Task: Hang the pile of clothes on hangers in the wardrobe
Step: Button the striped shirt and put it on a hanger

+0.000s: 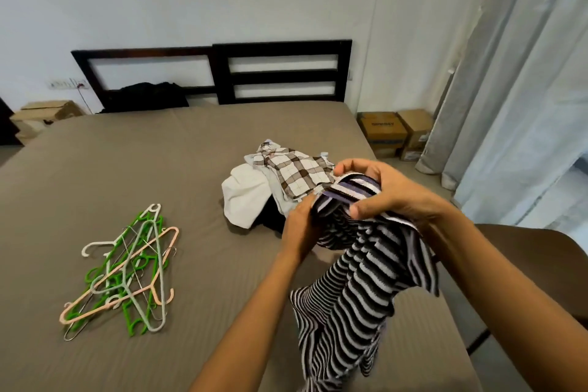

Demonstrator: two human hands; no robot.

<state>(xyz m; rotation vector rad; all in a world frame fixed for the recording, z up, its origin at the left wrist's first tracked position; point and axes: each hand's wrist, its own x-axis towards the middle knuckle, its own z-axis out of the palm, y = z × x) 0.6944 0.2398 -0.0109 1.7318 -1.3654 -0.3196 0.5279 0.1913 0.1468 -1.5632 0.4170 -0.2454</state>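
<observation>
One wide-angle view, from the person's head, looks forward and down along a bed in a taupe fitted sheet [127,169] toward the dark slatted wooden headboard [280,73] at the far wall. Closest to the lens, the left hand [300,226] and right hand [391,194] grip a black-and-white striped knit garment [359,296]; the grey full-length curtains [525,89] lean at the right edge

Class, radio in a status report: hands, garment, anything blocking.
Left hand and right hand both gripping striped garment at its top. Hangers loose on bed, untouched. Path to hangers clear.
</observation>
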